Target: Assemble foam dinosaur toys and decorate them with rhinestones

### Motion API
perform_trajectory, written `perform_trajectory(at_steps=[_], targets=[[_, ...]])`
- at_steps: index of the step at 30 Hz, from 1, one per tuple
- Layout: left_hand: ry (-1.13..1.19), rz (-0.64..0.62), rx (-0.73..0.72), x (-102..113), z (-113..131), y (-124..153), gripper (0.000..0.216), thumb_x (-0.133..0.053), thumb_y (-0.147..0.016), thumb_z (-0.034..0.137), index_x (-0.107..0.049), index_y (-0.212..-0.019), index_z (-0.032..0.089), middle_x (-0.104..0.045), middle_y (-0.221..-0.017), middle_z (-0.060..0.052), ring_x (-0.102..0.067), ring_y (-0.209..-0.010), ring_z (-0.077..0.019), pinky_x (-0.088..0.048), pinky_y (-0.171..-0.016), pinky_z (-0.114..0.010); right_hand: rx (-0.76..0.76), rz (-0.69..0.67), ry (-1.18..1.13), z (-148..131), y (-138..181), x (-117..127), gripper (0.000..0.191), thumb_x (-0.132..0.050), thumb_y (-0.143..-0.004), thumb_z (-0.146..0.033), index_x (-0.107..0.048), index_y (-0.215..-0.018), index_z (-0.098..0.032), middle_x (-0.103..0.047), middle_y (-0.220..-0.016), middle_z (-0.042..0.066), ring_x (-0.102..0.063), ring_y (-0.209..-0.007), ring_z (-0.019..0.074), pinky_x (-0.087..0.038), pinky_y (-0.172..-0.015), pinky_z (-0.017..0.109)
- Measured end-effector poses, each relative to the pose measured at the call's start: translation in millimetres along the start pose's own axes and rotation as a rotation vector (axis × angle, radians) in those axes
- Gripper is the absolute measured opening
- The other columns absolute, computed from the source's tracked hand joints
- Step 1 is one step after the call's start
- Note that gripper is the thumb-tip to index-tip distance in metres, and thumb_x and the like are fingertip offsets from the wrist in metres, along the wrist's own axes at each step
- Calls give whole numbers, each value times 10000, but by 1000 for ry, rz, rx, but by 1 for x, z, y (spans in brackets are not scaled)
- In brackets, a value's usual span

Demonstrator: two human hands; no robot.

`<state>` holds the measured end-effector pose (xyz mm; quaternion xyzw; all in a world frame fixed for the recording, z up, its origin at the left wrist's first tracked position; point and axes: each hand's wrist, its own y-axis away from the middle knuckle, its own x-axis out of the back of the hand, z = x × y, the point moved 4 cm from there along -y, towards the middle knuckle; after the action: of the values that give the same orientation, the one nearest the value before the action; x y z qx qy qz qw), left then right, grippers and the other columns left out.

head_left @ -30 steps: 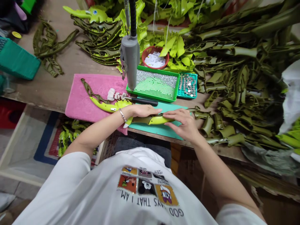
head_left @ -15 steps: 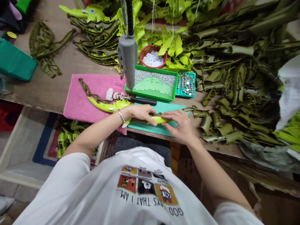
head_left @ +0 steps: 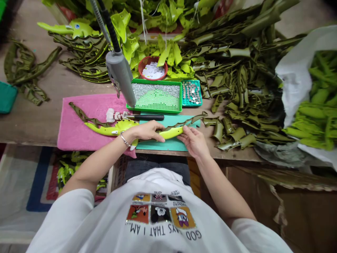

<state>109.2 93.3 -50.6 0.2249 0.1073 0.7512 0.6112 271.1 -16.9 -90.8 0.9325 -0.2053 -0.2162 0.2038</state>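
Observation:
Over a teal mat (head_left: 181,144) lies a long plastic toy part with a curved lime-green piece (head_left: 172,133) along an olive strip (head_left: 191,121). My left hand (head_left: 149,130) is closed on the left part of the lime-green piece, thumb at its near edge. With fingertips and thumb, my right hand (head_left: 195,141) pinches the piece's right end. Left of my left wrist, a lime-green curved section (head_left: 102,129) and an olive strip (head_left: 88,116) rest on a pink towel (head_left: 71,131). My left hand hides the join between the two sides.
A grey electric screwdriver (head_left: 119,75) hangs over a green tray (head_left: 158,110) of small screws. Beside it are a teal tray (head_left: 191,93) of metal discs and a red basket (head_left: 152,68) of white pieces. A black-handled tool (head_left: 149,117) lies behind my hands. Olive parts (head_left: 237,80) pile up right.
My right hand's fingers have drawn back from across the piece to a pinch at its right end, uncovering more of the olive strip. The camera view has shifted to the right.

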Motion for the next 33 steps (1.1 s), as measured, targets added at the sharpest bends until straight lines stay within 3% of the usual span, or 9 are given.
perform_trajectory(at_steps=[9,14,17,20,22,24,27,30,33], targets=[[-59,31,-21,0,-4,-2,470,-736,-652,516,-631,-890,126,-481,-748,43,-419,-696,-130,-284,-615,-243,-76,11,-133,-6,-1,-2,501,-971,-450,-429,-581,-646,-182,-699,-682,-27,-679,-651,129,-633,-737,337],[-160,41,-27,1,-3,-3,417,-707,-715,489,-633,-909,128,-552,-773,28,-489,-712,-148,-332,-624,-244,-2,107,-154,-2,-2,-5,574,-973,-388,-462,-527,-619,-183,-656,-612,-40,-645,-584,117,-612,-637,300],[-330,69,-28,-3,1,3,413,-702,-765,440,-619,-1034,138,-655,-955,-32,-596,-863,-207,-429,-732,-273,36,124,-113,3,-4,-5,587,-952,-420,-508,-538,-685,-187,-659,-663,-28,-658,-624,131,-606,-654,307],[-582,225,-36,-11,6,21,530,-708,-770,258,-512,-1249,142,-616,-1260,-128,-596,-1133,-266,-463,-921,-335,99,162,16,6,-2,1,577,-870,-553,-597,-543,-816,-202,-657,-736,-14,-666,-678,154,-605,-698,353],[-733,359,-42,-18,9,34,566,-625,-764,98,-452,-1302,136,-590,-1306,-156,-585,-1189,-267,-472,-958,-358,323,289,219,0,7,6,522,-798,-677,-588,-532,-927,-216,-650,-818,4,-667,-750,174,-597,-753,393],[-839,445,-48,-24,12,45,576,-520,-771,15,-419,-1328,117,-616,-1262,-161,-616,-1148,-258,-493,-933,-367,711,364,547,-13,23,-1,461,-777,-749,-498,-530,-1028,-226,-653,-942,45,-668,-887,213,-575,-845,441],[-966,502,-44,-27,20,53,624,-450,-834,32,-303,-1440,49,-676,-1131,-168,-667,-1019,-270,-510,-857,-387,1230,127,1032,-19,44,-37,395,-739,-824,-297,-555,-1170,-245,-664,-1137,97,-631,-1114,259,-522,-972,472],[-1072,539,-33,-26,36,58,674,-416,-881,65,-183,-1511,3,-702,-1033,-161,-678,-939,-272,-492,-811,-392,1453,-111,1157,-22,47,-66,379,-624,-905,-173,-554,-1270,-247,-705,-1104,79,-646,-1087,218,-538,-941,396],[-1183,581,-36,-26,52,59,687,-495,-892,126,-227,-1513,8,-686,-1098,-169,-654,-979,-277,-460,-830,-390,1534,-158,1115,-32,40,-80,315,-605,-917,-156,-598,-1228,-201,-725,-1029,87,-654,-1013,207,-552,-888,358]])
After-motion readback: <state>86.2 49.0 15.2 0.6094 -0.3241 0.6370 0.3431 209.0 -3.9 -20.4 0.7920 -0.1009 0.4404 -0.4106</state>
